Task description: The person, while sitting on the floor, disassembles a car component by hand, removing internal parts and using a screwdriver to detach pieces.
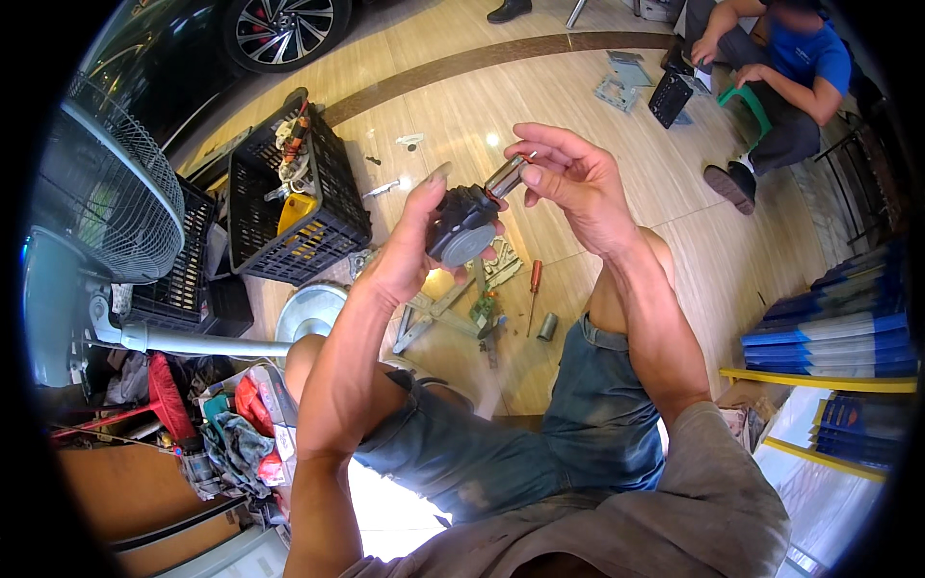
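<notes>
My left hand [409, 241] is wrapped round a black motor gear housing [462, 226] with a round grey face. Out of its upper right end stands a motor armature [507, 177], a metal core with copper-coloured windings and a thin shaft. My right hand [588, 189] pinches the armature's outer end between thumb and fingers. Below the hands, a screwdriver [535, 277] with an orange-red handle lies on the floor beside a small metal cylinder [548, 327]. Left of these are grey metal bracket arms [438, 314] and a green part [484, 308].
A black crate [299, 236] of parts stands left, near a fan [125, 183] and its round base [313, 306]. A car wheel [286, 29] is at the upper left. At the upper right a person [805, 58] sits near metal parts. Blue-and-white stacks [838, 332] fill the right-hand rack.
</notes>
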`<state>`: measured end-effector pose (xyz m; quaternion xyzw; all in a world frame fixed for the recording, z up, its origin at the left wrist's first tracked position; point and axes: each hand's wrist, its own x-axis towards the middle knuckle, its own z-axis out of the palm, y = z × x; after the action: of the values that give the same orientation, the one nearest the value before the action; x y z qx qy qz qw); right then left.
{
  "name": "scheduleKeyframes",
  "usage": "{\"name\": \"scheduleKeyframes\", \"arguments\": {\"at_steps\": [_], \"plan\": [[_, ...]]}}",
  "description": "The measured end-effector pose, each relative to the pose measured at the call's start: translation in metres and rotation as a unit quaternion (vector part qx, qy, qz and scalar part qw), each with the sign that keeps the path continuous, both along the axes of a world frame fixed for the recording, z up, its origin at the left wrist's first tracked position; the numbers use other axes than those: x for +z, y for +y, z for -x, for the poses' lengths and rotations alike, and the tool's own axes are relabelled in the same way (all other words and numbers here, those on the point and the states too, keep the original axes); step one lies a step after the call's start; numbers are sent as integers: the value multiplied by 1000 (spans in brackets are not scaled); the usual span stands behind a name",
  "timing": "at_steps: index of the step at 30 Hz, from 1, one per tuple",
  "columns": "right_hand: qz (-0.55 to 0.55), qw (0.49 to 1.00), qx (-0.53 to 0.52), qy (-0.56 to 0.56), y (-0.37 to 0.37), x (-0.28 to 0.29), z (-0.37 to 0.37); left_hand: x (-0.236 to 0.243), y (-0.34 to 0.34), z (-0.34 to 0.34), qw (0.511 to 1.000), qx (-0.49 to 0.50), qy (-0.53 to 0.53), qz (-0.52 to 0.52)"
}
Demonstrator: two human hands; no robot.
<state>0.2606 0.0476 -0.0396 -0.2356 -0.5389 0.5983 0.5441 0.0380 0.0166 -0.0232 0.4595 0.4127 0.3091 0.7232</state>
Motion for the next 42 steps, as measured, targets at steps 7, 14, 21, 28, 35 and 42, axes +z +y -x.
{"name": "scheduleKeyframes", "arguments": {"at_steps": [7,14,21,28,35,42], "plan": [[16,1000,-16,-12,0,1,0,-1,-1,-1,1000,-3,8,-6],[26,999,-25,-33,1,-1,-2,-2,-1,-3,1000,-1,13,-13],[47,999,-4,23,-2,3,-2,-4,1,-2,1000,-1,-9,-20],[-6,999,19,-35,-1,-1,0,-4,0,1,1000,22,-11,-14],[7,999,10,-45,-3,1,1,-4,0,3,1000,-2,-12,-28],[2,1000,25,2,-7,4,6,-7,0,5,998,-18,-31,-53]]}}
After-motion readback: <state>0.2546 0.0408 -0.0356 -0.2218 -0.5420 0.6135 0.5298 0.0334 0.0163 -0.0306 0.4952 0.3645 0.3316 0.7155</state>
